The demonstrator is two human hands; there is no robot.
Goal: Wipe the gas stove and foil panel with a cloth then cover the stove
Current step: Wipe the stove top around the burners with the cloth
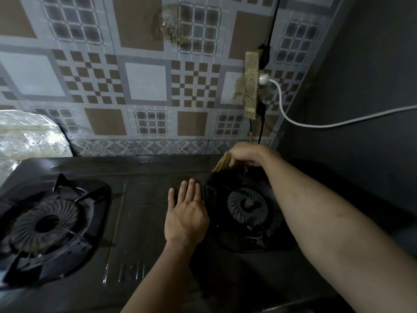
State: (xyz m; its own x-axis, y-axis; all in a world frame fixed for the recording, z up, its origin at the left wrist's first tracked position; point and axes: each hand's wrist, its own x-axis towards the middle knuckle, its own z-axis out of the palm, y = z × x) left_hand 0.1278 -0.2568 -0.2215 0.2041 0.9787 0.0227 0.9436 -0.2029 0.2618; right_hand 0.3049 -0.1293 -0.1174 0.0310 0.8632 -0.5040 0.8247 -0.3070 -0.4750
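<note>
In the head view, the left hand [186, 214] lies flat, fingers straight, on the gas stove [144, 213] between its burners, likely steadying it. The right hand [244, 155] grasps the yellowish cloth [223, 164] at the stove's back right corner, just below the foil panel [146, 86], apparently wiping there.

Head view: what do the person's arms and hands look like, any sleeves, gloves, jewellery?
Both forearms are bare as far as the frame shows: no sleeves in view. The left hand has no glove, ring or watch visible. The right hand is also ungloved, with no wristband showing. No markings or cables on either arm.
</note>
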